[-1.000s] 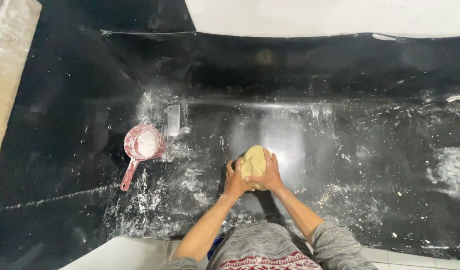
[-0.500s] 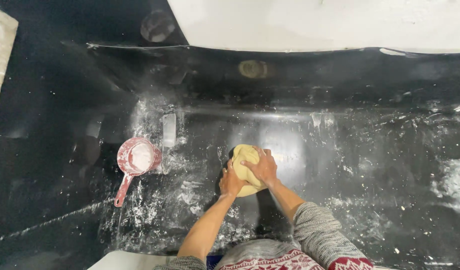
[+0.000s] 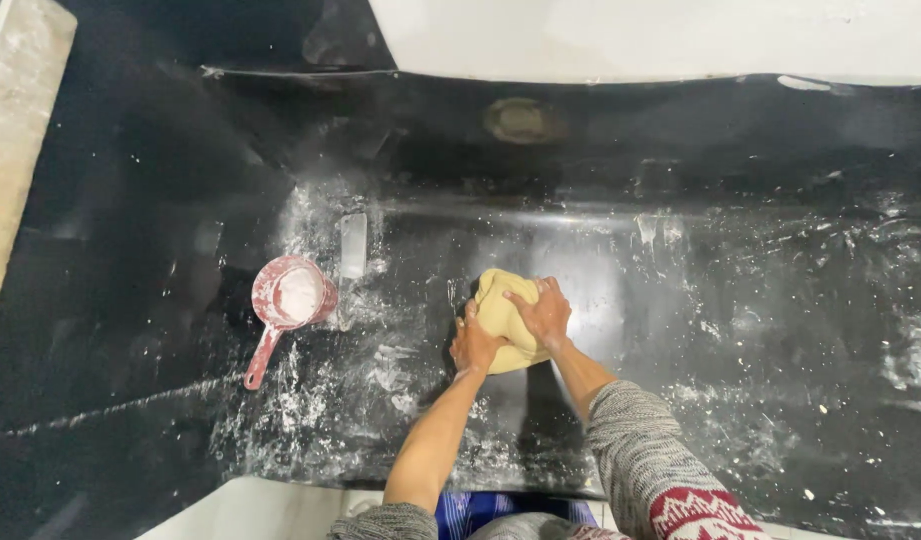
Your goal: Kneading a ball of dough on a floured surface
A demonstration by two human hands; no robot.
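I'm pressing my right hand (image 3: 544, 312) down on top of the dough lump (image 3: 506, 318), fingers spread and curled over its upper face. My left hand (image 3: 475, 345) is cupping the dough's near-left edge, fingers wrapped against the side, gripping it. The dough is sitting on the black floured worktop (image 3: 681, 330), roughly mid-surface, under both palms. Looks like a kneading stroke in hand, a fold-and-press; the next move, as I judge it, calls for pushing with the heel of the right hand while the left is turning the lump.

Left of the dough, well apart, a pink scoop (image 3: 286, 305) with flour in it is lying, handle pointing toward me. Just beyond the scoop, a small pale flat piece (image 3: 353, 245), can't tell what it is. Far from the dough, a dull round mark (image 3: 521, 120), unclear. The dough's underside and my palms are hidden; my sleeve (image 3: 661, 470) is cut off by the frame edge.
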